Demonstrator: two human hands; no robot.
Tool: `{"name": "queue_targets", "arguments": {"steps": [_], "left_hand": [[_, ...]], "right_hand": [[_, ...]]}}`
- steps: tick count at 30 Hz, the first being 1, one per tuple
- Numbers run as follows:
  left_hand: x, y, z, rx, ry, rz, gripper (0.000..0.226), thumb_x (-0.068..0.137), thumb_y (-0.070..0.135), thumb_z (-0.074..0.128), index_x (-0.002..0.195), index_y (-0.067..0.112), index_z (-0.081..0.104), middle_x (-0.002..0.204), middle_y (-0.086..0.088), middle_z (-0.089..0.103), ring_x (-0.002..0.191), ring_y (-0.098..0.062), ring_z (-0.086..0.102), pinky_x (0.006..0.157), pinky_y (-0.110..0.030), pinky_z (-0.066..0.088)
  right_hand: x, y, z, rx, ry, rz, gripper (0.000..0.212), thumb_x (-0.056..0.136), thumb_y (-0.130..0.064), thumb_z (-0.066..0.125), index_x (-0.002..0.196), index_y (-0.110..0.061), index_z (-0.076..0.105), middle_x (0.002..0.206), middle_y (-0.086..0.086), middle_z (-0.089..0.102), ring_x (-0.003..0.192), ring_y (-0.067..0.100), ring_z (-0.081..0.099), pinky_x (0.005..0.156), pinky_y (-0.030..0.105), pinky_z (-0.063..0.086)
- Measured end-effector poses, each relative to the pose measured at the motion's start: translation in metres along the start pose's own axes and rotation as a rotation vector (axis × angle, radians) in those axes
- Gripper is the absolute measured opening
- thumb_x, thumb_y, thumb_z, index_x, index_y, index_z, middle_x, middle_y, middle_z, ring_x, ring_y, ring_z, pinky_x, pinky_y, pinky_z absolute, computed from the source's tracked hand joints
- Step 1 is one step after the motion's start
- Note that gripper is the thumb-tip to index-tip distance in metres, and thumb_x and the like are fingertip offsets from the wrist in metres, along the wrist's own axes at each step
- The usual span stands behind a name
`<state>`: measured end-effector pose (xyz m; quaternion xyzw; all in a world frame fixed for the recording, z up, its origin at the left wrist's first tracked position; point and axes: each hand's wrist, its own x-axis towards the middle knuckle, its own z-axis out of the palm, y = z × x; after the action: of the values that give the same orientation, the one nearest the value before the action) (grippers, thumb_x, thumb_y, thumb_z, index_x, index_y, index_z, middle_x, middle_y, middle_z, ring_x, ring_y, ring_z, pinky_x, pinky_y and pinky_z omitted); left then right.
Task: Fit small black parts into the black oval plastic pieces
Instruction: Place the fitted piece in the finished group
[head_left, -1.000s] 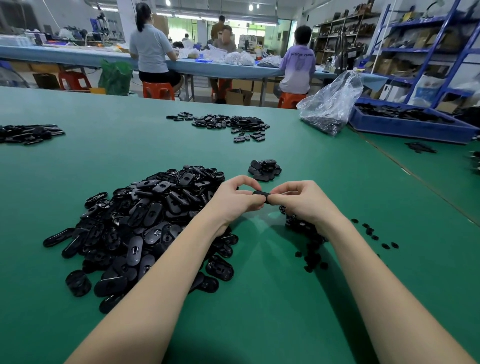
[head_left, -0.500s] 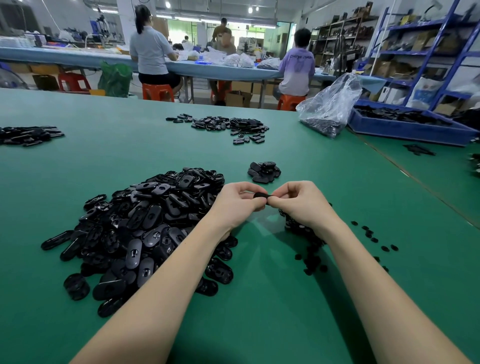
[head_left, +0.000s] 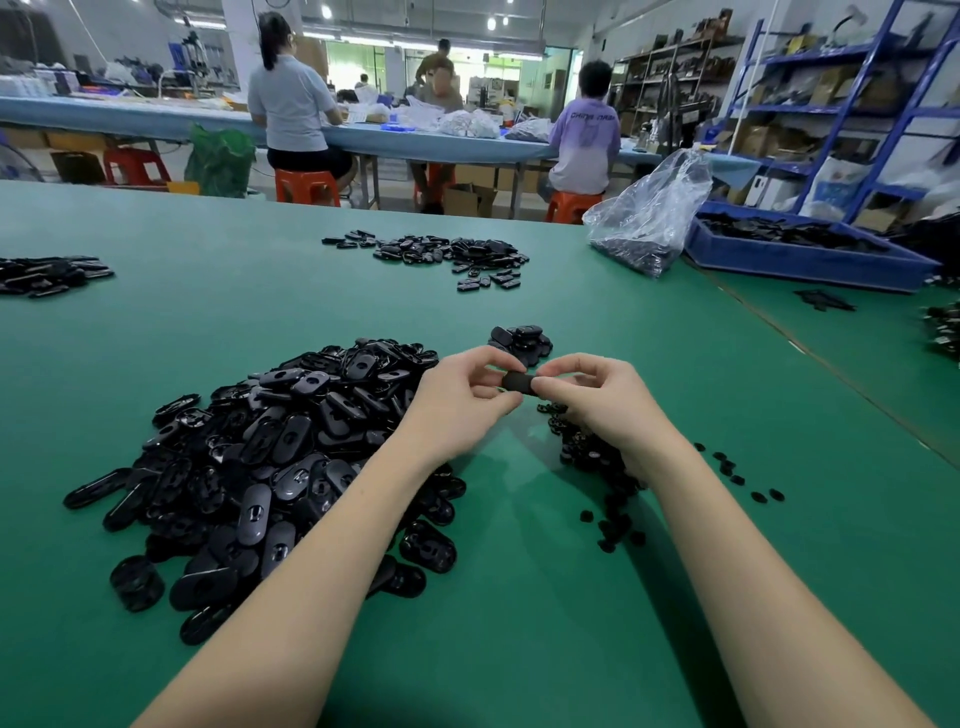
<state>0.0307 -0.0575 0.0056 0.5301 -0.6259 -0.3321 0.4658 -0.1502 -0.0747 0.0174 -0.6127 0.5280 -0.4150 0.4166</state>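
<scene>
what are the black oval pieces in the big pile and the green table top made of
Oval pieces: likely hard moulded plastic, glossy, since light glints off their smooth faces. Table top: looks like a matte green mat, perhaps rubber or vinyl; it shows soft shadows and no glare.

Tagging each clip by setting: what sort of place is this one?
Most likely a small factory assembly floor: a heap of oval pieces on a long green table, seated workers at another table, and shelving stacked with boxes.
</scene>
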Motion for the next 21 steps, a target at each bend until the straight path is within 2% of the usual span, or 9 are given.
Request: {"name": "queue_targets", "arguments": {"steps": [3,5,7,10,13,16,19,21], "left_hand": [[-0.001,-0.002,0.002,0.199,0.028,0.097,0.017,0.083,0.017,0.077,0.096,0.028,0.075,0.088,0.016,0.07,0.07,-0.004,0.065,0.068,-0.006,0.046],[-0.001,-0.005,0.002,0.304,0.02,0.132,0.017,0.084,0.019,0.078,0.098,0.027,0.076,0.086,0.02,0.065,0.071,-0.002,0.063,0.068,-0.005,0.043],[0.0,-0.008,0.003,0.359,-0.003,0.129,0.017,0.084,0.022,0.077,0.098,0.03,0.076,0.085,0.021,0.067,0.068,-0.002,0.062,0.068,-0.008,0.043],[0.007,-0.01,0.006,0.419,0.007,0.103,0.014,0.081,0.034,0.077,0.095,0.037,0.075,0.085,0.024,0.07,0.063,-0.001,0.061,0.075,-0.024,0.052],[0.026,-0.008,0.01,0.379,0.127,0.0,0.014,0.077,0.044,0.08,0.089,0.039,0.076,0.082,0.02,0.071,0.076,-0.003,0.064,0.085,-0.032,0.056],[0.056,-0.004,0.015,0.376,0.207,-0.149,0.021,0.075,0.051,0.08,0.09,0.036,0.077,0.09,0.017,0.073,0.097,-0.01,0.068,0.092,-0.034,0.054],[0.091,0.002,0.02,0.449,0.245,-0.197,0.023,0.078,0.052,0.077,0.093,0.035,0.075,0.103,0.011,0.074,0.106,-0.015,0.065,0.093,-0.034,0.052],[0.112,0.006,0.022,0.472,0.254,-0.197,0.023,0.08,0.052,0.076,0.095,0.034,0.075,0.106,0.01,0.074,0.106,-0.017,0.065,0.088,-0.032,0.05]], "right_hand": [[0.0,-0.001,-0.001,-0.042,-0.006,0.034,0.007,0.087,-0.027,0.079,0.091,-0.022,0.076,0.067,-0.01,0.063,0.048,0.001,0.048,0.062,0.023,0.041],[-0.001,0.0,-0.001,-0.099,0.001,0.05,0.007,0.088,-0.03,0.077,0.09,-0.024,0.075,0.067,-0.012,0.068,0.047,0.001,0.051,0.058,0.021,0.042],[-0.001,0.0,-0.001,-0.136,-0.014,0.062,0.008,0.088,-0.032,0.076,0.091,-0.024,0.074,0.07,-0.011,0.072,0.047,0.004,0.055,0.05,0.017,0.042],[0.001,0.0,-0.004,-0.204,-0.01,0.049,0.009,0.089,-0.034,0.074,0.094,-0.028,0.071,0.077,-0.009,0.076,0.052,0.006,0.064,0.05,0.017,0.042],[0.003,-0.003,-0.011,-0.192,0.02,0.031,0.012,0.088,-0.035,0.073,0.099,-0.031,0.07,0.086,-0.01,0.076,0.055,0.005,0.069,0.051,0.014,0.044],[0.004,-0.003,-0.017,-0.156,0.04,0.035,0.01,0.088,-0.033,0.073,0.097,-0.03,0.071,0.089,-0.006,0.077,0.054,0.005,0.068,0.06,0.021,0.046],[0.003,-0.001,-0.02,-0.135,0.024,0.057,0.01,0.088,-0.032,0.072,0.097,-0.029,0.072,0.092,-0.005,0.078,0.055,0.005,0.067,0.062,0.023,0.045],[0.004,0.0,-0.02,-0.128,0.006,0.069,0.011,0.088,-0.032,0.071,0.097,-0.028,0.072,0.093,-0.004,0.078,0.056,0.005,0.068,0.064,0.024,0.046]]}}
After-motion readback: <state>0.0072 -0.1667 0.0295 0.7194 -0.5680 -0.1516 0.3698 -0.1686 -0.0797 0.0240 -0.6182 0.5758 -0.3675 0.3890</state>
